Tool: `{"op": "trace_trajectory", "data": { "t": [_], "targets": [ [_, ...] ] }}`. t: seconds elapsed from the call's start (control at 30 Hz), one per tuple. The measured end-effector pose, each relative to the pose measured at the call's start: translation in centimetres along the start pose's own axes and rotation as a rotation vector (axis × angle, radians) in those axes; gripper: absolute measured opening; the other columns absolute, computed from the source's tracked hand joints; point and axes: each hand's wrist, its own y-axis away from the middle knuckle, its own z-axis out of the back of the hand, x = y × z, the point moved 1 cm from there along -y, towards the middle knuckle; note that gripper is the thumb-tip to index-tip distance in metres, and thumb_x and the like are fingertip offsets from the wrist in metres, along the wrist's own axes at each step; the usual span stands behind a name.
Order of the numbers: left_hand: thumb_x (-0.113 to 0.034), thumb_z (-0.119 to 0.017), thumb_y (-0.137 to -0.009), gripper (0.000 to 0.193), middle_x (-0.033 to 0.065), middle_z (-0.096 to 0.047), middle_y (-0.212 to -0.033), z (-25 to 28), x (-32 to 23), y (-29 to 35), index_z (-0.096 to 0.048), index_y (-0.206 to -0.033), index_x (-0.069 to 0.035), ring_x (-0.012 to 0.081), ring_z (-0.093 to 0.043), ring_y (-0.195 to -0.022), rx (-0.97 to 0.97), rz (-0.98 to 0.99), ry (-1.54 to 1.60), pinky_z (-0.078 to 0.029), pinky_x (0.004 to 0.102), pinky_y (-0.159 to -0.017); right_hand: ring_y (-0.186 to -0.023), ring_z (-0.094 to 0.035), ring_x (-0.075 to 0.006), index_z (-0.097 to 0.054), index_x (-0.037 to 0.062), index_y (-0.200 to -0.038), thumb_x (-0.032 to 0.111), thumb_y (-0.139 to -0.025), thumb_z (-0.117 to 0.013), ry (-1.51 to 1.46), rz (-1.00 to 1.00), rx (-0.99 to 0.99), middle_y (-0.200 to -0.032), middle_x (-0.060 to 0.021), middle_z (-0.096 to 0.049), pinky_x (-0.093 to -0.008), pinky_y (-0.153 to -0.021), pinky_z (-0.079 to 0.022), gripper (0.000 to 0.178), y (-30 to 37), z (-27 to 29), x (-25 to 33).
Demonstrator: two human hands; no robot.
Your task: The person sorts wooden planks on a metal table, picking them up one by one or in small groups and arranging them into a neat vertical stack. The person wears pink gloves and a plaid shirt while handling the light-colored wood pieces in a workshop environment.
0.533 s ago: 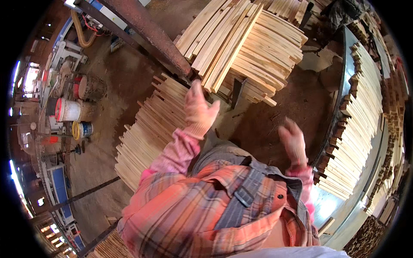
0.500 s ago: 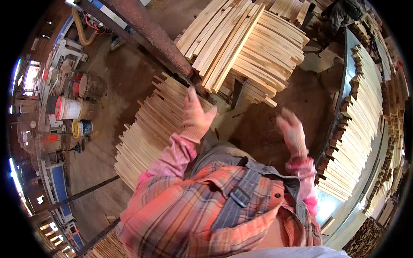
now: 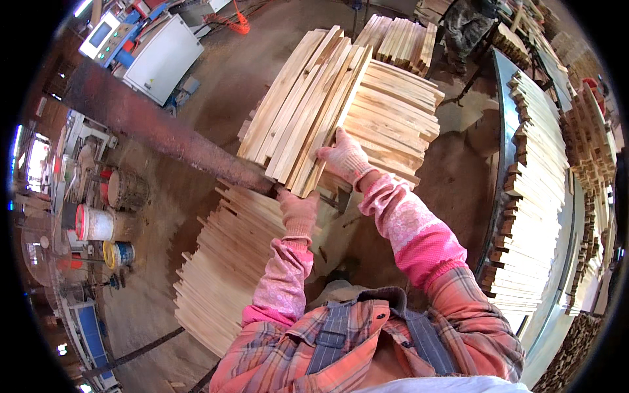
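Both my hands are at the near end of a top layer of long, pale wooden strips (image 3: 308,111). My left hand (image 3: 298,208) grips the near ends from below; its fingers are partly hidden under them. Closed against the right edge of that layer is my right hand (image 3: 345,156), with its fingers on the outermost strips. Under the layer, more wooden strips (image 3: 393,111) lie crosswise in a stack. Both hands wear pale pinkish gloves with pink sleeves over the forearms.
A rusty metal beam (image 3: 177,147) slants in from the left, ending near my left hand. Below it lies a wide pile of strips (image 3: 223,262). To the right, a metal table (image 3: 504,131) carries a long row of strips (image 3: 534,196). Buckets (image 3: 95,223) stand at left.
My hands, apart and open before, have reached forward and now hold the near end of the top strips. The view has shifted, bringing a white machine cabinet into sight at upper left.
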Motion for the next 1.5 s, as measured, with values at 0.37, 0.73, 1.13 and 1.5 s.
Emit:
{"op": "trace_trajectory", "data": {
  "t": [0.37,0.73,1.13,1.5],
  "targets": [
    [-0.023,-0.090,-0.070,0.067,0.0260,-0.073,-0.116,1.0,-0.3,-4.4,-0.063,-0.124,0.007,0.0375,-0.070,-0.107,-0.060,-0.075,-0.052,-0.053,0.0409,-0.097,-0.124,-0.064,-0.0410,-0.057,-0.0052,-0.132,0.042,-0.086,-0.076,0.121,0.179,0.121,-0.129,-0.0294,-0.065,-0.0458,-0.103,-0.052,0.068,-1.1,0.8,1.0],
    [-0.016,-0.064,-0.087,0.024,0.0070,-0.052,-0.070,-18.5,7.1,-0.2,-0.047,-0.076,-0.005,0.0182,-0.045,-0.066,1.278,0.042,-0.406,-0.042,0.0386,-0.062,-0.112,-0.069,-0.0402,-0.066,0.0019,-0.122,0.026,-0.084,-0.069,0.080,-0.213,-0.155,-0.116,-0.0237,-0.072,-0.0492,-0.095,-0.056,0.045,7.1,22.1,-25.2],
    [-0.019,-0.072,-0.095,0.048,0.0067,-0.068,-0.107,-40.1,-7.8,38.6,-0.058,-0.135,0.004,0.0161,-0.064,-0.097,1.985,-0.630,-0.496,-0.053,0.0318,-0.086,-0.132,-0.056,-0.0430,-0.048,0.0023,-0.150,0.037,-0.088,-0.075,-0.254,-1.668,-1.196,-0.141,-0.0268,-0.059,-0.0485,-0.112,-0.045,0.076,63.3,20.5,-43.1],
    [-0.039,-0.084,-0.078,0.083,0.0250,-0.064,-0.126,-39.3,-2.0,62.9,-0.049,-0.143,-0.001,0.0423,-0.062,-0.120,1.530,-1.590,-1.067,-0.052,0.0483,-0.099,-0.125,-0.061,-0.0368,-0.046,0.0095,-0.141,0.036,-0.081,-0.082,-0.223,-1.692,-0.940,-0.134,-0.0173,-0.061,-0.0482,-0.099,-0.053,0.074,70.7,19.8,-56.7]
  ]
}}
